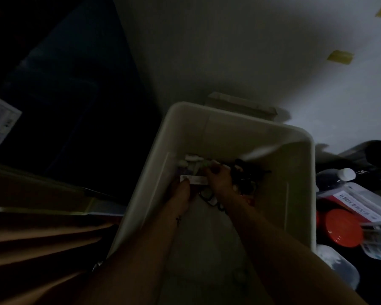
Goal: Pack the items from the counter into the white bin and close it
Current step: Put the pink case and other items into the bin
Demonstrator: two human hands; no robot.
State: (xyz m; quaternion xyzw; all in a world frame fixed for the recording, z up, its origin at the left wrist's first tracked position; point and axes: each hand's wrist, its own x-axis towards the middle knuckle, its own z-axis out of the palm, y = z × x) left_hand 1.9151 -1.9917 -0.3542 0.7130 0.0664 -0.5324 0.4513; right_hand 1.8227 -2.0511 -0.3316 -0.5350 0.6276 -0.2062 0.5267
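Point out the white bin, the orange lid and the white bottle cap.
white bin (240,137): head view, far inner wall.
orange lid (343,227): head view, middle of its top.
white bottle cap (346,174): head view, its top.

Before you stands the white rectangular plastic bin (229,133) — in it, a small white box (194,179) just behind black-framed glasses (209,198); a round orange lid (343,227) lies right of the bin.

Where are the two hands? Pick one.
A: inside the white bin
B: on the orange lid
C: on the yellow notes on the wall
A: the left hand and the right hand both reach down inside the walls of the bin, near its far end.
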